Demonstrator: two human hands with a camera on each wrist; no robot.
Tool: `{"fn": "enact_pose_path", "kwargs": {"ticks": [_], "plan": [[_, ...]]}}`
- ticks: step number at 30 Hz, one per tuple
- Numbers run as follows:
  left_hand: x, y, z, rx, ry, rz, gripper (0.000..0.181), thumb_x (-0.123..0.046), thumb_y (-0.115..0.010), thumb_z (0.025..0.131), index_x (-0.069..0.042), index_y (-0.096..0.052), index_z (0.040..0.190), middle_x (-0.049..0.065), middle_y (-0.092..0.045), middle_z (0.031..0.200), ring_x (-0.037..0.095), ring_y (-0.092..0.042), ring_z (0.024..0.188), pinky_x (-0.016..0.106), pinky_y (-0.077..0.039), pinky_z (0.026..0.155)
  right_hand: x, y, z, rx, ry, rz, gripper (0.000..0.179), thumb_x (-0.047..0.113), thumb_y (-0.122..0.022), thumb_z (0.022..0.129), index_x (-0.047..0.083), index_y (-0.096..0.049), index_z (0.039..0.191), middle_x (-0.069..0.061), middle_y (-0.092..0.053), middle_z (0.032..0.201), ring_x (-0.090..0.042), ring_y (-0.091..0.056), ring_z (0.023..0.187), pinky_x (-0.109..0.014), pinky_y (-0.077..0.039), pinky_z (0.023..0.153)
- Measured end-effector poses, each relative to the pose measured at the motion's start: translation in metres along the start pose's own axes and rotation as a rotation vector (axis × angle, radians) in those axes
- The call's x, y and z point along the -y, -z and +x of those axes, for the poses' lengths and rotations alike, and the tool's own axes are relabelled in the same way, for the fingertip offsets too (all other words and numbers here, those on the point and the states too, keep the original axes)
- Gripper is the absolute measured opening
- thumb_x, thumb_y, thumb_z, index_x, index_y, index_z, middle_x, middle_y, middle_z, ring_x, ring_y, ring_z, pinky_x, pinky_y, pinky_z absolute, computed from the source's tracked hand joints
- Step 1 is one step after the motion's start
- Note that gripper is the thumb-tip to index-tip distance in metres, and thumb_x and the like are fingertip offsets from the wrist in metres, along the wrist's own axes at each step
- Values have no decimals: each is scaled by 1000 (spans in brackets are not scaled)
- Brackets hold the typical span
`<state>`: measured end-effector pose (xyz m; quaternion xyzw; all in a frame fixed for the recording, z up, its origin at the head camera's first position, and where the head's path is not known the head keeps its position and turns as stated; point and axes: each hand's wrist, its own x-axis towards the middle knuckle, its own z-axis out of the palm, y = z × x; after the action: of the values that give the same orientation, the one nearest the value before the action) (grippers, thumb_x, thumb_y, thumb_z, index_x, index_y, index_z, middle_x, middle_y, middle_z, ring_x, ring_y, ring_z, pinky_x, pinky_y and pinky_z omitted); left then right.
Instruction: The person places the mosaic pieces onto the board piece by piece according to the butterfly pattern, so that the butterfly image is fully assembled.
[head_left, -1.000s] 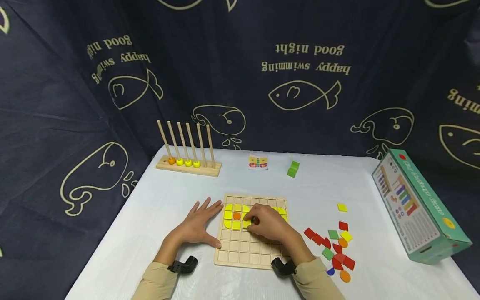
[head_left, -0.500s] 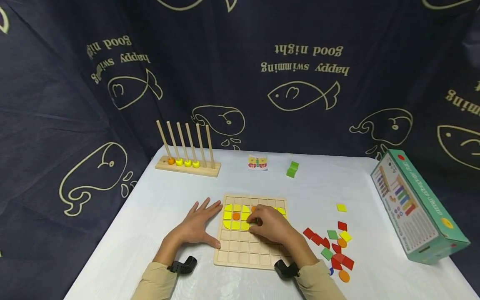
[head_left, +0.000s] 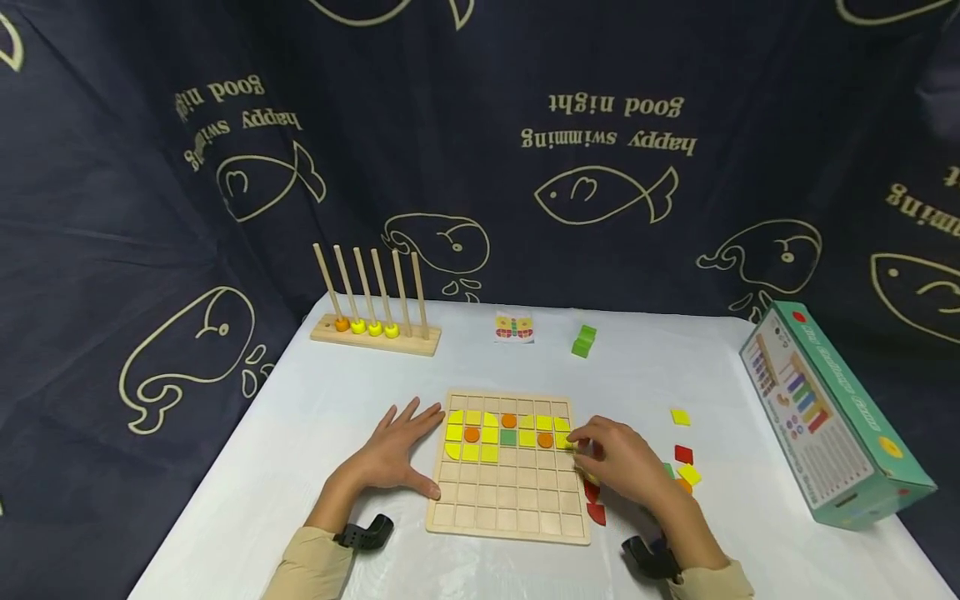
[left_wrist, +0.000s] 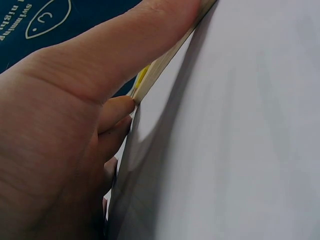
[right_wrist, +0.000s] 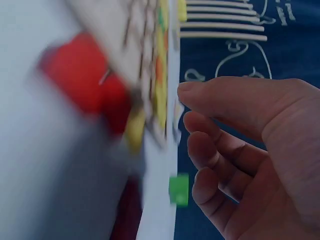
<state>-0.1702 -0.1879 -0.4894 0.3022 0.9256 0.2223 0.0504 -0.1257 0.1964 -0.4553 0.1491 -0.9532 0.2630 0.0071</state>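
Note:
A square wooden grid board [head_left: 508, 500] lies on the table, its upper rows holding yellow pieces [head_left: 471, 452], orange discs [head_left: 545, 440] and a green square [head_left: 508, 437]. My left hand [head_left: 397, 446] rests at the board's left edge, fingers spread and thumb on the rim. Over the right edge hovers my right hand [head_left: 618, 458]; its fingers [right_wrist: 202, 150] curve loosely, apart from the thumb, with nothing visible between them. Below it, red pieces [head_left: 596, 512] and a yellow piece [right_wrist: 134, 129] lie beside the board, blurred in the right wrist view.
Loose yellow [head_left: 680, 417], red [head_left: 683, 454] and green tiles lie to the right, partly behind the right forearm. Behind the board stand a peg rack [head_left: 375, 335], a small butterfly picture card [head_left: 514, 328] and green blocks [head_left: 583, 342]. A box [head_left: 832, 425] stands far right.
My right hand has moved right, from the middle of the board to its right edge. The green square and right-hand yellow pieces have come into view. My left hand stays put.

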Motion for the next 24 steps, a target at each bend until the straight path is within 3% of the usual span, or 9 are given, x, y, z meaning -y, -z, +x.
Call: {"fn": "enact_pose_path", "kwargs": {"ticks": [7, 14, 24], "plan": [[2, -2, 1, 11, 7, 25, 129, -80, -72, 49, -14, -32, 152, 1, -24, 157, 32, -7, 145, 56, 0, 113, -44, 20, -36, -28, -88, -17, 26, 16, -79, 79, 19, -73, 104, 12, -60, 90, -9, -51, 74, -29, -50, 69], [2, 1, 1, 16, 15, 31, 130, -80, -72, 49, -14, -30, 152, 1, -23, 157, 30, -6, 145, 53, 1, 113, -79, 37, -56, 10, -155, -26, 27, 8, -74, 79, 15, -72, 105, 5, -60, 96, -12, -51, 75, -29, -49, 67], [2, -4, 2, 14, 19, 37, 129, -81, -71, 48, -15, -31, 152, 0, -23, 157, 31, -6, 145, 54, 0, 113, -87, 37, -60, 25, -218, -14, 27, 7, -73, 78, 13, -73, 105, 0, -58, 97, -15, -51, 77, -31, -49, 66]]}}
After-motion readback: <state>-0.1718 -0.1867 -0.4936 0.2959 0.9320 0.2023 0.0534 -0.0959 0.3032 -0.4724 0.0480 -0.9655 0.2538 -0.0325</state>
